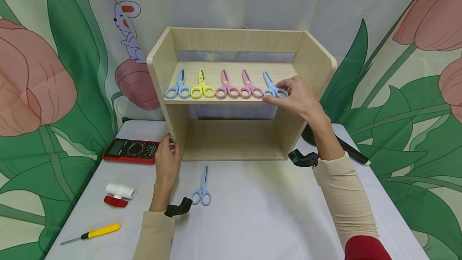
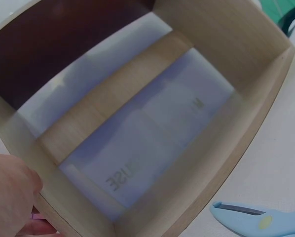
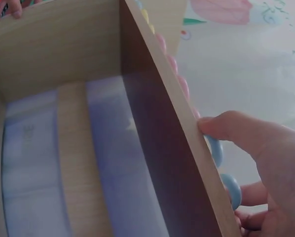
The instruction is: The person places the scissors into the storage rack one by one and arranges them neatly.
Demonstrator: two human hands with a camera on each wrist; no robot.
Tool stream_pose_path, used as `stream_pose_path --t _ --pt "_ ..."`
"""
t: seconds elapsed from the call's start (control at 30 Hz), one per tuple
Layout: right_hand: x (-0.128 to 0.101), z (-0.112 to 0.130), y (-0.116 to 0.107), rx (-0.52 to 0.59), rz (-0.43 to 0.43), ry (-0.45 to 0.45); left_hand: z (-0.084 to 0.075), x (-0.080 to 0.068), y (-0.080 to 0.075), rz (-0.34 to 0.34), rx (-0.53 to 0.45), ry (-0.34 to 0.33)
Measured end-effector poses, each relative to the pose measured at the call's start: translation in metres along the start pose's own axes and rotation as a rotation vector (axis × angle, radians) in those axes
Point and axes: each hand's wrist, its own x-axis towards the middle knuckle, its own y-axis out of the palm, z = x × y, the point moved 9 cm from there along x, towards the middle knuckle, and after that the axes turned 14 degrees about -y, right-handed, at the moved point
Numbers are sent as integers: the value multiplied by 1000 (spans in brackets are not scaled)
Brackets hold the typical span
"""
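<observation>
A light wooden shelf unit (image 1: pixel 234 37) stands on the white table (image 1: pixel 260 212). On its upper board lie five small scissors in a row: blue, yellow, two pink, and a blue pair (image 1: pixel 268 81) at the right end. My right hand (image 1: pixel 279 93) pinches that pair's handles (image 3: pixel 214 148), thumb (image 3: pixel 236 129) against the board's front edge. My left hand (image 1: pixel 172 144) grips the bottom front edge of the shelf's left side panel (image 2: pixel 44 202). Another blue pair of scissors (image 1: pixel 202 191) lies loose on the table in front of the shelf, its blade (image 2: pixel 246 211) showing in the left wrist view.
Left of the shelf lies a red multimeter (image 1: pixel 130 149). Nearer me on the left are a white pipe valve with a red handle (image 1: pixel 119 193) and a yellow-handled screwdriver (image 1: pixel 97 232). A black tool (image 1: pixel 348 149) lies behind my right forearm. A tulip-print backdrop hangs behind.
</observation>
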Motion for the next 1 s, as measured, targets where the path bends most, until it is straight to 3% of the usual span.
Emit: stream_pose_path --t 0.13,0.23,0.37,0.5,0.67,1.0 --pt "-3 1 -1 10 -30 -4 1 0 1 1 0 5" --pt "-9 9 -5 6 -149 -46 1 0 1 1 -1 10" --pt "-22 33 -9 -7 -354 -194 -1 1 1 -6 -3 22" --pt "-38 60 7 -6 -440 -334 -2 2 -1 -3 -5 19" --pt "-56 79 54 2 -372 -395 -2 2 -1 11 -1 4" --pt "-88 85 177 11 -63 -297 -2 1 -1 -3 10 -1"
